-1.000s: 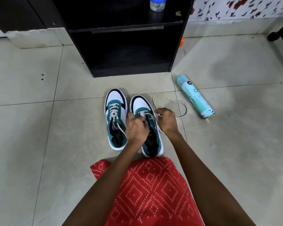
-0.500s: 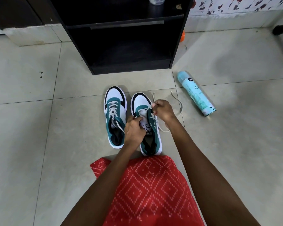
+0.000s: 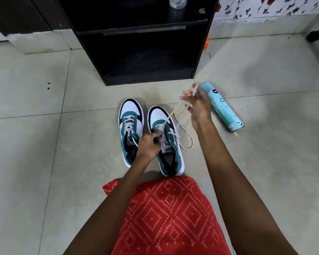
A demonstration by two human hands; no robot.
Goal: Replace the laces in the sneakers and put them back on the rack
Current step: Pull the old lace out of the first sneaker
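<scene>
The right sneaker [image 3: 168, 144] stands on the floor beside the left sneaker [image 3: 130, 126], both lengthwise with toes toward the rack [image 3: 145, 77]. The left hand [image 3: 149, 145] grips what seems its tongue edge. The raised right hand [image 3: 198, 104] pinches the loose lace [image 3: 192, 142].

two sneakers [image 3: 151, 137] side by side before rack [image 3: 145, 43], spray can [image 3: 222, 107] lying to their right

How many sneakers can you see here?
2. The left sneaker, laced, and the right sneaker, being laced, stand side by side before the black rack. No others show.
</scene>
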